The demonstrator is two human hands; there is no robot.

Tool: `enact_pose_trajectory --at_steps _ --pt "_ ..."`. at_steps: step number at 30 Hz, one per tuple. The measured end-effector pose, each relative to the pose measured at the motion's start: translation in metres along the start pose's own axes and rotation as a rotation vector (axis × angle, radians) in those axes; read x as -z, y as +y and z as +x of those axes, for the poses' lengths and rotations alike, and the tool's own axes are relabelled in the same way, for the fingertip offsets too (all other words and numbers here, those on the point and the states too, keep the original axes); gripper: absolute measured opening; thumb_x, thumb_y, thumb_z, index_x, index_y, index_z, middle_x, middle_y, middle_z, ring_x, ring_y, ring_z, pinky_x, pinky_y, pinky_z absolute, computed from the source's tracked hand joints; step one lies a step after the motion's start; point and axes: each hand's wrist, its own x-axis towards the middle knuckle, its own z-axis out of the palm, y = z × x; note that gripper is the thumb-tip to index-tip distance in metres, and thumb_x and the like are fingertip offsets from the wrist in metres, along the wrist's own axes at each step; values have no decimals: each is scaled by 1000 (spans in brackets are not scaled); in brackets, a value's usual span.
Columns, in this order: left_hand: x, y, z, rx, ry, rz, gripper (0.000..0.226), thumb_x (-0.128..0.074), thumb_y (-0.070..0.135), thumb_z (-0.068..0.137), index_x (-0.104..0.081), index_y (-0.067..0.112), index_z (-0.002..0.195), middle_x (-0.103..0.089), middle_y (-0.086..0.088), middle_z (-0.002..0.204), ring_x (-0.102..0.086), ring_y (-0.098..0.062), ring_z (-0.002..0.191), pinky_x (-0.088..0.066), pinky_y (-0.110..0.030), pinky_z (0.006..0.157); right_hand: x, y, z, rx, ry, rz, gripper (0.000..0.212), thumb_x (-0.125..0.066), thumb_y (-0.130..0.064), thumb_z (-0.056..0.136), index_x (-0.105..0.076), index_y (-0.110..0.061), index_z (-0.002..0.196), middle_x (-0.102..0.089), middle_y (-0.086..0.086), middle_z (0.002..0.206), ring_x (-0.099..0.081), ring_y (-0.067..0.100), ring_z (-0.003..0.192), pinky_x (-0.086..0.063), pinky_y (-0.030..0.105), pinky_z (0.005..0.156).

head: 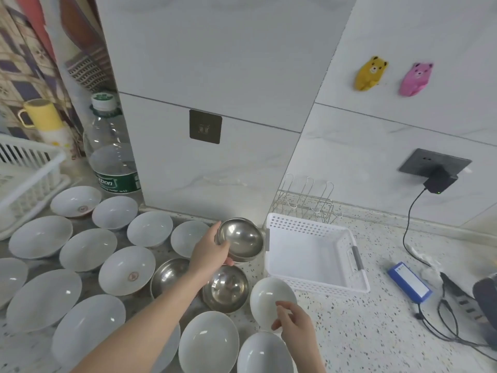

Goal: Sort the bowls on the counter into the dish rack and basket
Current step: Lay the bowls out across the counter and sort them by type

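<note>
A speckled stone surface [363, 319] meets pale marbled wall tiles, crowded at left with glossy white ceramic bowls [123, 270] lying mouth-up. The left hand [212, 251] grips a round steel bowl [240, 239] by its near rim, fingers closed on it, its polished hollow tilted toward the viewer, just beside the empty perforated white plastic basket [317, 288]. The right hand [291, 320] pinches the rim of a small white bowl [269, 300], tipped up near the basket's front corner. A white slatted dish rack [27, 170] sits far left.
</note>
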Motion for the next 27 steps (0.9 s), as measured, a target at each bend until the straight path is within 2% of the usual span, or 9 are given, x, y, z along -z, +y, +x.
enact_pose_trajectory --at_steps 5,10,13,15,18,21,24,26,27 --pt "-1 7 -2 -51 -6 -89 56 -51 19 95 -37 33 148 -63 15 97 -72 -15 55 -55 -22 59 -4 -4 3 -2 -20 4 14 -55 -14 96 -68 -22 98 -69 -1 57 -51 7 53 -42 27 67" --pt "2 17 -8 -100 -22 -227 62 -51 14 92 -34 43 145 -68 2 106 -73 -15 60 -50 -16 48 -7 -4 7 7 -36 9 14 -56 -13 96 -68 -19 100 -70 1 57 -48 6 48 -41 26 65" --pt "15 17 -10 -62 14 -313 69 -53 12 92 -27 45 146 -73 -11 83 -68 -13 53 -43 -16 40 -11 -11 14 3 -42 39 15 -55 -15 97 -67 -19 105 -69 0 57 -46 4 43 -41 21 55" --pt "26 12 -11 -25 44 -353 68 -54 11 92 -26 41 146 -73 -10 65 -61 -9 45 -38 -15 36 -16 -21 21 5 -30 66 17 -55 -17 96 -65 -20 110 -70 0 59 -47 3 43 -41 17 49" --pt "43 0 -14 10 112 -428 50 -52 7 92 -43 25 137 -73 -10 70 -64 -10 46 -33 -14 33 -28 -43 32 -19 -29 60 23 -55 -35 95 -55 -31 118 -75 -4 68 -52 10 57 -42 23 55" --pt "57 -14 -17 67 161 -460 39 -50 8 93 -50 22 129 -71 -11 65 -60 -16 49 -28 -16 31 -42 -65 45 -72 -68 83 40 -54 -45 94 -40 -34 130 -77 0 79 -53 7 54 -39 19 47" --pt "67 -27 -20 109 181 -492 31 -49 8 94 -54 22 120 -69 -14 60 -49 -10 37 -25 -18 30 -57 -78 58 -114 -103 101 59 -53 -39 96 -28 -26 148 -69 15 116 -57 0 40 -36 14 37" --pt "72 -35 -22 141 192 -507 25 -49 7 93 -55 19 114 -69 -13 57 -43 -7 32 -24 -18 30 -66 -83 66 -119 -96 132 57 -52 -32 97 -28 -24 148 -65 18 122 -63 4 48 -36 16 38" --pt "74 -39 -23 158 192 -510 25 -49 7 92 -55 19 113 -68 -12 55 -41 -7 32 -23 -18 30 -70 -85 69 -119 -86 143 56 -52 -29 96 -30 -24 147 -63 19 124 -68 12 61 -38 18 41"
